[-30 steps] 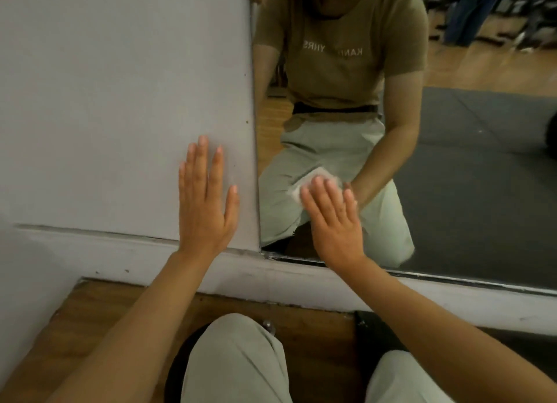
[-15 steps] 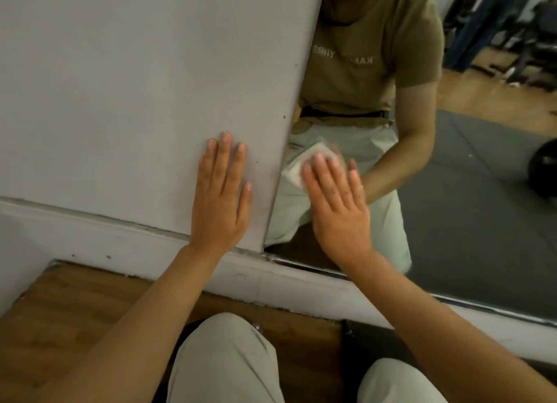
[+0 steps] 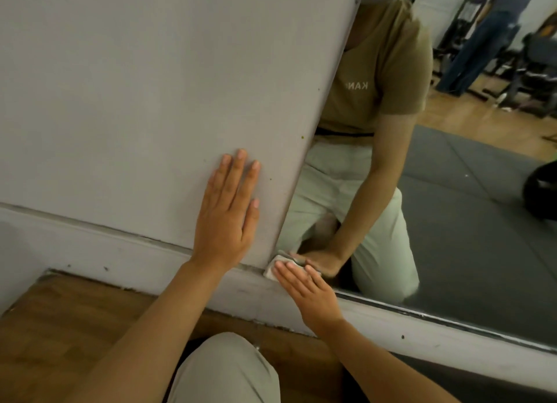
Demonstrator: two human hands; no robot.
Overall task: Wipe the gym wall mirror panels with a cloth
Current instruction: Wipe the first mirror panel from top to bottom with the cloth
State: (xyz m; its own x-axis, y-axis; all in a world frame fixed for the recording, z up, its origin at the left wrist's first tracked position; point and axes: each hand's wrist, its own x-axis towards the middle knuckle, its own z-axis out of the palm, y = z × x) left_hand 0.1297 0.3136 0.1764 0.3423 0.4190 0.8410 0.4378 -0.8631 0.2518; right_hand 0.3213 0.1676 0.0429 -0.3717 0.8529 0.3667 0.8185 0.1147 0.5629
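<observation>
The wall mirror [image 3: 470, 209] fills the right half of the view and shows my kneeling reflection. A small folded white cloth [image 3: 272, 269] lies at the mirror's bottom left corner, where the glass meets the skirting. My right hand [image 3: 307, 291] presses it there with straight fingers, and most of the cloth is hidden under them. My left hand [image 3: 226, 215] lies flat with spread fingers on the grey wall [image 3: 135, 95], just left of the mirror's edge.
A white skirting board [image 3: 120, 258] runs along the foot of the wall above the wooden floor [image 3: 60, 336]. My knees [image 3: 223, 369] are close to the wall. The mirror reflects a dark floor mat, a black ball, gym equipment and a standing person.
My right hand has slid the cloth down the glass from mid-height to the bottom left corner. The view has tilted and moved closer. My left hand stays on the wall.
</observation>
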